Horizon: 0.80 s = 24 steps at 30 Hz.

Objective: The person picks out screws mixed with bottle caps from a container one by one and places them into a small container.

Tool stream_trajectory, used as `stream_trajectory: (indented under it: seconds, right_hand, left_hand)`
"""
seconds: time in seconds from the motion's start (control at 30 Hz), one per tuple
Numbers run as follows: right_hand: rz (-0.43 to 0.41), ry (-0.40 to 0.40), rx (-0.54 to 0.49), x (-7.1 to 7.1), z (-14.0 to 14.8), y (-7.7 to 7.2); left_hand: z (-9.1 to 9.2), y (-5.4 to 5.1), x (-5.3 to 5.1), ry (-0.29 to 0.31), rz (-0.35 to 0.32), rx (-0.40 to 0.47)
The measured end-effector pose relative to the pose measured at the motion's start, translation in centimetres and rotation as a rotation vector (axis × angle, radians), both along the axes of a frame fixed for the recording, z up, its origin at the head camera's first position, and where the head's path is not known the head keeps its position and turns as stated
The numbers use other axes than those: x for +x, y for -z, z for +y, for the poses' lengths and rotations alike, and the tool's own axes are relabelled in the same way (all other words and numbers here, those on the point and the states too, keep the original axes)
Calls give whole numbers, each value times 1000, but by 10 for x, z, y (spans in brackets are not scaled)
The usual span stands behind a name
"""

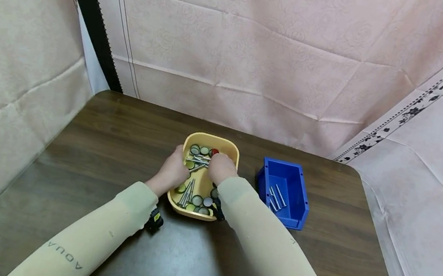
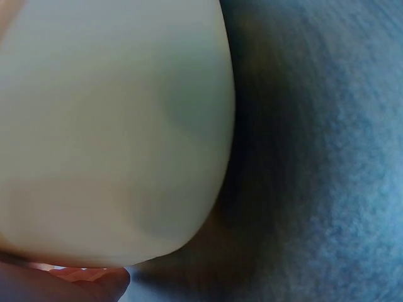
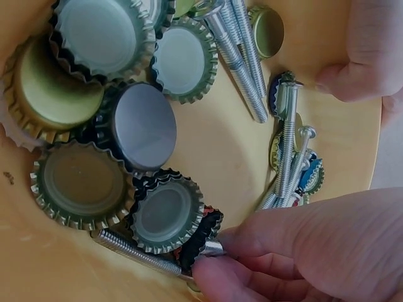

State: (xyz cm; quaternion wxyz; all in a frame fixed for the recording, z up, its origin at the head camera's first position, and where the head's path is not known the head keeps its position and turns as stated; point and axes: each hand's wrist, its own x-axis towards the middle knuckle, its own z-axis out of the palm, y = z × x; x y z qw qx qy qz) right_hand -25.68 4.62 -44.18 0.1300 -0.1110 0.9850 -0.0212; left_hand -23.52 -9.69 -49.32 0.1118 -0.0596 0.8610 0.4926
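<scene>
A mishap seems likeliest at the pinch. A silvery metal piece (image 3: 213, 248) is held between the thumb and fingertips of the right hand (image 3: 340, 245), and it is crowded by ridged bottle caps (image 3: 167, 214); a neighbouring cap could be snagged and lifted with it, or the piece could be lost if only its end is gripped. What exactly is pinched cannot be told for certain, as most of it is covered by the fingers, though the end of a screw is suggested. The loose screws (image 3: 235, 63) are laid across one another and against the caps, so the pile could be shifted by a careless pull. The yellow tray (image 1: 202, 181) could also be tipped, and its contents spilled onto the wooden table (image 1: 124, 141), if its rim were pressed too hard from one side.

That rim is gripped on the left by the left hand (image 1: 172, 171), with a fingertip bent over inside the wall. The right hand is lowered into the tray, its fingers curled and nearly closed. To the right of the tray, a blue bin (image 1: 292, 181) is placed, in which metal rods (image 1: 280, 196) are held.
</scene>
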Motion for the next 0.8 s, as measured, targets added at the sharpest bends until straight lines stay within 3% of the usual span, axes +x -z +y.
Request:
stream_trajectory:
  seconds: [0.37, 0.6, 0.8]
  right_hand:
    - [-4, -4, -18, -1, 2, 3]
    - [-9, 51, -32, -1, 2, 6]
    - [-3, 18, -14, -2, -1, 1]
  left_hand:
    - [1, 1, 1, -8, -3, 1]
    - [3, -2, 3, 3, 45, -44]
    - [1, -4, 3, 0, 52, -53]
